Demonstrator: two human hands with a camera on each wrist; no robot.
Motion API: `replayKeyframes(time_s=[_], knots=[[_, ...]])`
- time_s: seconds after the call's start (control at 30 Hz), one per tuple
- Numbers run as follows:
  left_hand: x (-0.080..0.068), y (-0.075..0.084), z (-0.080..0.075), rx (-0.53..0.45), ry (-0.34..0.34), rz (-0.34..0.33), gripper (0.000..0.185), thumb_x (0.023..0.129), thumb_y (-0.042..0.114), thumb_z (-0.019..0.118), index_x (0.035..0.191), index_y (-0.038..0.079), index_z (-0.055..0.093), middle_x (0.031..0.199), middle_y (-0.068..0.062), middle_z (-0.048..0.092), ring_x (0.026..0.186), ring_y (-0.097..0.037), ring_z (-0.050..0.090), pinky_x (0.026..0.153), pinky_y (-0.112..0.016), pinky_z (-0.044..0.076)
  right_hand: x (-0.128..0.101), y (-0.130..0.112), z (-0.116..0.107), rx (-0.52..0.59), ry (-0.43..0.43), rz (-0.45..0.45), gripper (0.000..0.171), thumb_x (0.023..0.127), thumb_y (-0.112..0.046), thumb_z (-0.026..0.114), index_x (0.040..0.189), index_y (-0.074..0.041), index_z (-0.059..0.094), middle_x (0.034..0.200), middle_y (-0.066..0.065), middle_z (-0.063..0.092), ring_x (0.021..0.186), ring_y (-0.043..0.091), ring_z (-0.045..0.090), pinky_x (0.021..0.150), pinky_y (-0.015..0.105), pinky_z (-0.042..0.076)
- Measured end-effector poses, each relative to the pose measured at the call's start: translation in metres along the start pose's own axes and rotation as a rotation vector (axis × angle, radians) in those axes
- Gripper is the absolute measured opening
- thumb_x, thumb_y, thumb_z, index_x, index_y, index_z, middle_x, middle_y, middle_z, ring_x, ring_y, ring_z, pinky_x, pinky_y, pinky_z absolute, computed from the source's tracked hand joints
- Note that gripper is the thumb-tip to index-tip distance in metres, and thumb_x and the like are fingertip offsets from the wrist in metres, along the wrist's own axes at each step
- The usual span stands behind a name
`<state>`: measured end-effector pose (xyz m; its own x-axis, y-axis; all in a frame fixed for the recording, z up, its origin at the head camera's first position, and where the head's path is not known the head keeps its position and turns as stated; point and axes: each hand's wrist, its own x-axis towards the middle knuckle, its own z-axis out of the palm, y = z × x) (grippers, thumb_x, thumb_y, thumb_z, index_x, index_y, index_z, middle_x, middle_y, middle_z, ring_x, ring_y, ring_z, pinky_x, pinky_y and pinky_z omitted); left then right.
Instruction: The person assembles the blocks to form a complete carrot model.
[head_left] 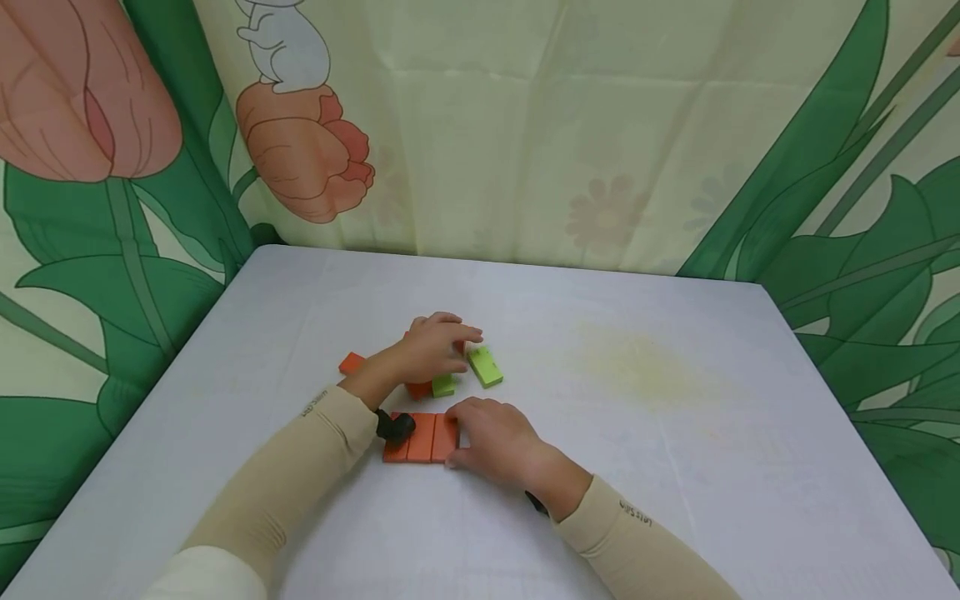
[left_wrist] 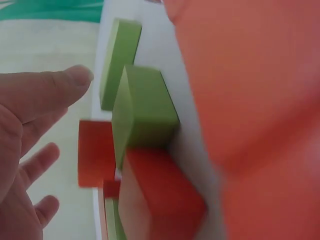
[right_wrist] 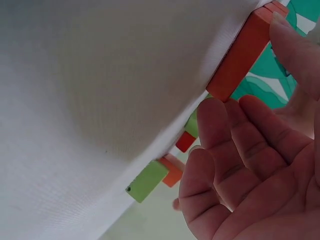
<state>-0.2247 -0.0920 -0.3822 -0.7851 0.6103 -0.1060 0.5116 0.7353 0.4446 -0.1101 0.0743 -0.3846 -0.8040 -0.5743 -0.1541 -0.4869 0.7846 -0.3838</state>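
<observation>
At the far left of the cluster, a little left of the head view's centre, a small orange block [head_left: 351,362] lies alone on the white bench [head_left: 675,467], just beyond my left forearm. Next to the right, my left hand [head_left: 431,348] rests palm down over the loose blocks in the middle of the frame. Its fingers stretch out toward the right and their tips touch the near end of a flat green block [head_left: 485,367]. From the left wrist view my thumb [left_wrist: 60,90] and fingers are straight and spread, gripping nothing, with green and orange blocks just beside them. Under the heel of that hand an orange block [head_left: 418,389] peeks out, and a small green cube [head_left: 443,385] sits against its right side.

Lower in the frame, just below centre, a row of orange blocks [head_left: 420,437] lies side by side, touching one another. My right hand [head_left: 491,437] sits at the right end of this row, fingers held together and pressed against the end block, thumb at its near side. The right wrist view shows my fingers [right_wrist: 235,145] only gently bent, tips at the edge of the orange block [right_wrist: 240,55].
</observation>
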Motion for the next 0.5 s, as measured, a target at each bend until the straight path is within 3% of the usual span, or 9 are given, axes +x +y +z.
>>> replayKeyframes(time_s=[0.07, 0.23, 0.43, 0.5], knots=[[0.006, 0.003, 0.002, 0.023, -0.018, -0.009, 0.049, 0.093, 0.023, 0.074, 0.14, 0.022, 0.061, 0.131, 0.007, 0.063, 0.145, -0.025, 0.028, 0.109, -0.054, 0.023, 0.0, 0.0, 0.0, 0.001, 0.001, -0.002, 0.048, 0.084, -0.034, 0.082, 0.122, -0.009, 0.065, 0.113, 0.001, 0.066, 0.106, 0.02, 0.061, 0.087, 0.039, 0.052], [0.02, 0.009, 0.004, 0.034, -0.082, -0.055, 0.044, 0.093, 0.023, 0.073, 0.136, 0.025, 0.064, 0.095, 0.007, 0.069, 0.147, -0.023, 0.024, 0.109, -0.055, 0.019, -0.001, 0.0, 0.0, -0.002, 0.003, -0.001, 0.048, 0.084, -0.034, 0.082, 0.122, -0.009, 0.065, 0.112, 0.0, 0.066, 0.105, 0.019, 0.061, 0.086, 0.039, 0.052], [0.027, 0.015, 0.006, 0.102, -0.128, -0.051, 0.039, 0.094, 0.023, 0.069, 0.133, 0.025, 0.067, 0.13, 0.006, 0.064, 0.145, -0.024, 0.027, 0.11, -0.059, 0.015, -0.001, 0.001, 0.001, -0.004, 0.009, -0.008, 0.049, 0.084, -0.034, 0.082, 0.123, -0.01, 0.065, 0.115, 0.0, 0.066, 0.108, 0.019, 0.061, 0.088, 0.039, 0.051], [0.027, 0.016, 0.006, 0.118, -0.126, -0.045, 0.037, 0.094, 0.022, 0.069, 0.131, 0.024, 0.068, 0.131, 0.006, 0.064, 0.145, -0.024, 0.028, 0.11, -0.061, 0.013, -0.001, 0.001, 0.001, -0.003, 0.012, -0.008, 0.049, 0.084, -0.034, 0.082, 0.124, -0.01, 0.065, 0.115, 0.0, 0.066, 0.109, 0.019, 0.061, 0.089, 0.039, 0.051]])
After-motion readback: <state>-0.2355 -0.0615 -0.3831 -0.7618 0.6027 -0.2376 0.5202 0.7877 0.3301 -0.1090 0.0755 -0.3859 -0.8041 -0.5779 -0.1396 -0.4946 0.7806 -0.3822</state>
